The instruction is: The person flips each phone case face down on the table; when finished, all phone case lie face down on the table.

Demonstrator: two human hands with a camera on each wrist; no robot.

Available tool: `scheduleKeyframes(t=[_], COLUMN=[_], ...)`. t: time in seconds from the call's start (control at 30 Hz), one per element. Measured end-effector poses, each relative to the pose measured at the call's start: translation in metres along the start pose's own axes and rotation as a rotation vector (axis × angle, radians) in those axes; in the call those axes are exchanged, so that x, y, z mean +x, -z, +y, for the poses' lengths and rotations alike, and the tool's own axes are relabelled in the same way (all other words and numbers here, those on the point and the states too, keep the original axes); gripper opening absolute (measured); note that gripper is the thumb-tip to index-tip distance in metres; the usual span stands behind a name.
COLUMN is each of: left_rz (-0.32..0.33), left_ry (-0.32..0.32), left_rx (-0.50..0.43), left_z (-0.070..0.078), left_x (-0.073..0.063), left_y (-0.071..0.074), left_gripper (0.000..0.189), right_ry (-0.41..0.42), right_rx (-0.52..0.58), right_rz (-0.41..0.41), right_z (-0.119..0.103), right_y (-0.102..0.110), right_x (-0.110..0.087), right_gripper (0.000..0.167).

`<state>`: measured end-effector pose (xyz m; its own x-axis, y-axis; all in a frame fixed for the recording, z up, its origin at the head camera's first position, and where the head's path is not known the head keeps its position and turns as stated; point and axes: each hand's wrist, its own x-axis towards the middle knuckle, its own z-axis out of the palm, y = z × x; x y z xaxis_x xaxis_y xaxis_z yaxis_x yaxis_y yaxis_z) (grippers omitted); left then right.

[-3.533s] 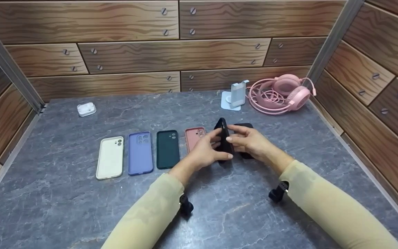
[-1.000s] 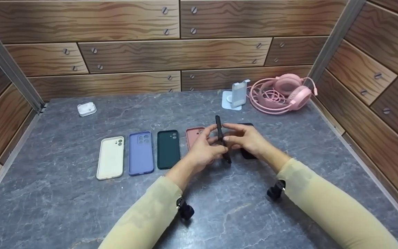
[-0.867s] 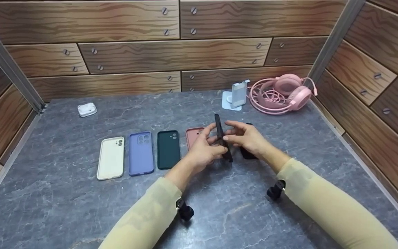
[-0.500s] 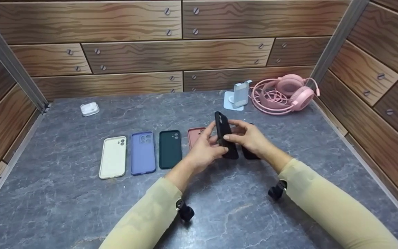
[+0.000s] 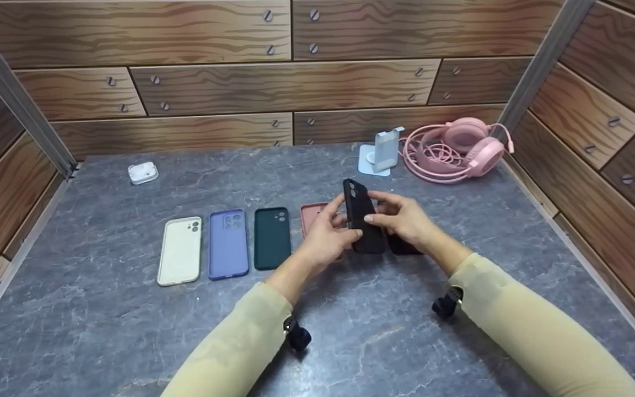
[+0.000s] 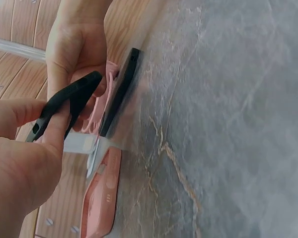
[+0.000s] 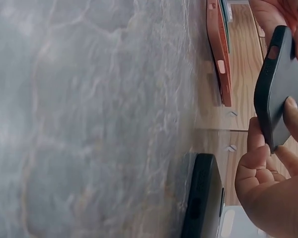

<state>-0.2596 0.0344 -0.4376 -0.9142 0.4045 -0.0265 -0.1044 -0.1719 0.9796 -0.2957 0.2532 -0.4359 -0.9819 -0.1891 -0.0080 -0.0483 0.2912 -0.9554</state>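
Observation:
A black phone case [image 5: 370, 237] is held up in front of me, tilted, with its camera cutouts at the upper end. My left hand [image 5: 324, 238] grips its left edge between thumb and fingers. On the other side my right hand [image 5: 408, 221] pinches it, thumb on the back face. The right wrist view shows an opening in the short end of this case [image 7: 278, 84]. Partly covered by my right hand, a second black case [image 5: 405, 246] lies on the table. A pink case [image 5: 311, 216] lies behind my left hand, which hides much of it.
To the left, a dark green case [image 5: 272, 240], a blue-purple case [image 5: 228, 245] and a cream case [image 5: 179, 251] lie in a row. Farther back are a small white box [image 5: 143, 173], a light blue stand [image 5: 386, 151] and pink headphones [image 5: 483, 157]. Wood-patterned walls [image 5: 213, 88] enclose the table.
The held black case has turned from nearly edge-on to showing its back face. My right fingers briefly loosened from its edge, then closed on it again. The cases on the table stay put.

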Motion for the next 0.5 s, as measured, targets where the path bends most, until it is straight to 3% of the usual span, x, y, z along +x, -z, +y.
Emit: scheduleKeyframes(t=[0.37,0.5], left_rz=[0.061,0.082], left_ry=[-0.03,0.0], left_rx=[0.076,0.136], left_z=[-0.008,-0.01], left_x=[0.011,0.013], left_y=[0.004,0.006], left_gripper=[0.074,0.074], right_ry=[-0.011,-0.005], right_rx=[-0.053,-0.075], right_rz=[0.042,0.043], right_z=[0.001,0.002], right_y=[0.009,0.011], right_x=[0.002,0.003], right_gripper=[0.066,0.068])
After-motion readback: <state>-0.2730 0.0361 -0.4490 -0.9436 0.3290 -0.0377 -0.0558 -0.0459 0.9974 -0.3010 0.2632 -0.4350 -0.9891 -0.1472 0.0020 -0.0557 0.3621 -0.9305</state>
